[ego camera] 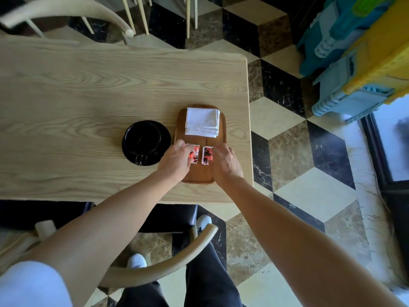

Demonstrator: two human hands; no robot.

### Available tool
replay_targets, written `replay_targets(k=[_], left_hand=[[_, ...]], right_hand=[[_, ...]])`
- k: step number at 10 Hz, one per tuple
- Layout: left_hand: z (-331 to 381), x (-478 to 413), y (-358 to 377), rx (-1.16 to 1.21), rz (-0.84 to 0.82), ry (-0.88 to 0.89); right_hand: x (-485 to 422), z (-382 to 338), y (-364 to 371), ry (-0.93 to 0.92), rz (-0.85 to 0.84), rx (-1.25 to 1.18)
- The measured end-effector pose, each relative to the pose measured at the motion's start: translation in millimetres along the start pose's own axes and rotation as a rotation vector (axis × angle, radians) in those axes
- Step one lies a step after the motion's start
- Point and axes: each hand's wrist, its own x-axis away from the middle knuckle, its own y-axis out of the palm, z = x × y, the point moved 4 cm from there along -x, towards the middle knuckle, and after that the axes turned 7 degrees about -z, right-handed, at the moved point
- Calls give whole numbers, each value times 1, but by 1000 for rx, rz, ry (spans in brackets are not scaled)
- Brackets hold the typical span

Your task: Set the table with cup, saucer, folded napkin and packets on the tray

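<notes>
A brown wooden tray (200, 176) lies near the right end of the table. A folded white napkin (202, 122) rests on its far half. Two red-and-white packets lie side by side on its middle: my left hand (176, 161) holds the left packet (194, 154) and my right hand (223, 162) holds the right packet (207, 155). How the fingers lie under the hands is partly hidden. Left of the tray a black cup (142, 138) stands on a black saucer (164, 135), its handle toward me.
The light wooden table (77, 103) ends just right of the tray and just below it. A pale wooden chair (168, 265) stands between me and the table; another chair (66, 9) is across it. Blue and yellow plastic crates (358, 52) sit on the tiled floor at right.
</notes>
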Motion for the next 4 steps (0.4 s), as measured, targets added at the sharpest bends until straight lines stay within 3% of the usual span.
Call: replay_targets(k=[2, 4], left_hand=[[1, 43, -26, -90, -63, 25], [-22, 107, -75, -154, -170, 12]], right_hand=[[53, -28, -5, 73, 29, 12], [130, -99, -24, 145, -82, 65]])
